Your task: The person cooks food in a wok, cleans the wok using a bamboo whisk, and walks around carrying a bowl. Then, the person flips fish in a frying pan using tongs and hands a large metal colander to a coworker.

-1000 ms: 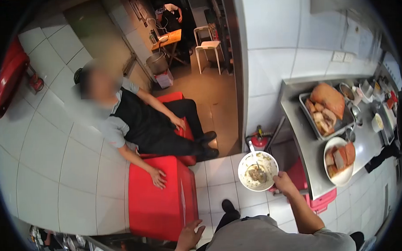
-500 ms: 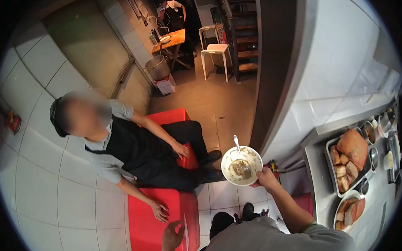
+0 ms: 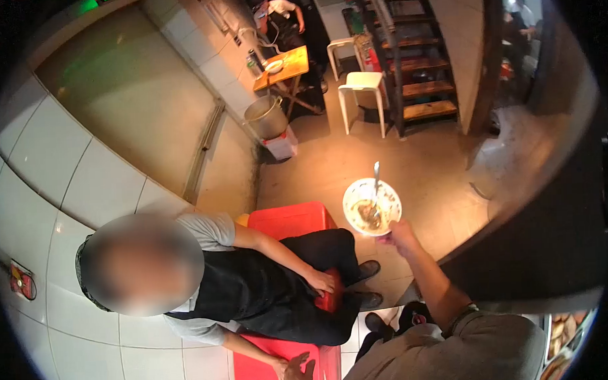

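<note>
White bowl extends past the right fingers gripping its edge, left fingers spread.

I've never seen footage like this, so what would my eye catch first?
First, the white bowl, held out in the wearer's right hand near the middle, with a metal utensil sticking up from it. Then the bright red boxes below and to the left, where a person in a dark apron sits. Behind, toward the top right, wooden stairs rise.
</note>
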The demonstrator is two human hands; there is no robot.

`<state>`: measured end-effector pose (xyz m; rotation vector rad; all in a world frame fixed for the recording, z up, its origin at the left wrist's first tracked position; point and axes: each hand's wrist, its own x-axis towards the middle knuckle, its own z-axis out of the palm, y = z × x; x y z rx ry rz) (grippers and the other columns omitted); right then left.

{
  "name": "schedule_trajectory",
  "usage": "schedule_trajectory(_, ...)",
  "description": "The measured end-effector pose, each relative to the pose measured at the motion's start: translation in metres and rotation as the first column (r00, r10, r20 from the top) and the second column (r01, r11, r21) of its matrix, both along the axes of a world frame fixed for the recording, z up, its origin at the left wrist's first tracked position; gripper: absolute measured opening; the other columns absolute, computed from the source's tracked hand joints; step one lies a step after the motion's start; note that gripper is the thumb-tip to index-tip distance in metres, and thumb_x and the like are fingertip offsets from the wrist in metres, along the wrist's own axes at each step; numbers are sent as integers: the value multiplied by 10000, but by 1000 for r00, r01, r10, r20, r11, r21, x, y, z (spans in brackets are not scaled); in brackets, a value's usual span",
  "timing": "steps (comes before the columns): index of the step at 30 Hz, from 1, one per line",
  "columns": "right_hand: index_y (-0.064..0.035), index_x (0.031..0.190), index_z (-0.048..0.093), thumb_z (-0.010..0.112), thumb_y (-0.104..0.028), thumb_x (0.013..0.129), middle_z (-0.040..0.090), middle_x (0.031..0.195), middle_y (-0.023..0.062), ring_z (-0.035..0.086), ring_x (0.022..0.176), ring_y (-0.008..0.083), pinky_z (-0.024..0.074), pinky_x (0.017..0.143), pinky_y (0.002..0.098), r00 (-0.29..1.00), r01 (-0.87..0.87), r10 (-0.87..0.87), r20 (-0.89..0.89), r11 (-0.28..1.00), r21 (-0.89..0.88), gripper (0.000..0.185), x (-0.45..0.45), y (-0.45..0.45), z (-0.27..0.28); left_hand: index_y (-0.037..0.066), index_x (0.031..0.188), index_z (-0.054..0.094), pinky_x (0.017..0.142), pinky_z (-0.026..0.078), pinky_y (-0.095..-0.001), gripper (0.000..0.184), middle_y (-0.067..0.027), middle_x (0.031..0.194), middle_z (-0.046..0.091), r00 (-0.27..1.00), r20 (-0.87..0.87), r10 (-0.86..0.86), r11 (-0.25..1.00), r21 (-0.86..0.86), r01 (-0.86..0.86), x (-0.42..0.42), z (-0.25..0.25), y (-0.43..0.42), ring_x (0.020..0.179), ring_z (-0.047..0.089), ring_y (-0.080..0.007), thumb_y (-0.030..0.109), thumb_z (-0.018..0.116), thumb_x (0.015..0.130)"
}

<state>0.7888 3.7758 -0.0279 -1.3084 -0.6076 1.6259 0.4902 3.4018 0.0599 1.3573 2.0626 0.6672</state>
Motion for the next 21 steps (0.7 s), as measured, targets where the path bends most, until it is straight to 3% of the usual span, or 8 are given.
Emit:
schedule_trajectory(3,80,1096,611,421,-120,931,701,864,181,701,679,236,601,583,348,1000,-6,6,6,1000,17,321,10,73,-10,-7,1180,646,831,555,-382,334,-199,1084,699,999,-50,6,1000,6,-6,-2,21,52,1006,689,-286,183,670,907)
schedule_trajectory(9,78,1072,617,414,-136,960,697,835,178,695,681,234,580,563,317,999,52,-52,6,995,86,316,49,216,-19,-18,1169,643,846,559,-375,338,-214,1097,691,951,-23,308,948,-77,-309,16,14,109,1024,690,-287,200,655,911)
schedule_trajectory(10,71,1040,590,425,-150,961,660,813,147,636,621,208,549,533,319,999,52,-52,-3,995,89,287,51,234,1,-14,1169,644,842,561,-376,338,-213,1088,693,940,-59,335,934,-110,-340,23,16,120,1022,691,-287,207,652,913)
schedule_trajectory(12,51,1061,588,429,-160,973,656,804,125,613,579,191,527,523,305,999,29,-32,38,998,63,278,71,291,-43,14,1185,645,863,554,-380,349,-185,1066,705,895,-70,441,870,-211,-445,64,44,178,1027,688,-292,238,653,917)
schedule_trajectory(16,29,1162,589,465,-180,951,690,934,133,670,685,193,534,528,293,998,-61,62,2,988,142,321,110,353,-60,17,1154,647,858,535,-441,389,-204,1063,688,976,-174,128,987,-75,-143,81,-19,258,997,669,-381,308,684,900)
schedule_trajectory(18,34,1163,582,467,-173,945,689,936,124,659,653,192,533,518,279,998,-60,59,32,997,56,322,127,379,-62,30,1211,624,900,511,-441,435,-192,1125,670,991,-131,34,985,-165,-55,92,-8,335,1059,642,-382,360,634,929)
schedule_trajectory(19,37,1148,583,461,-167,947,687,933,123,652,652,184,534,519,278,976,-217,217,14,968,123,311,150,390,-72,37,1242,609,925,497,-435,448,-184,1165,656,998,-65,-8,977,-211,-6,89,3,367,1097,622,-382,372,605,944)
schedule_trajectory(21,47,1105,582,444,-134,921,655,875,116,607,627,198,512,552,311,964,-265,263,32,957,121,292,169,407,-73,52,1261,595,954,478,-426,413,-172,1203,626,999,-39,30,994,-102,-34,93,3,418,1149,587,-367,323,595,949)
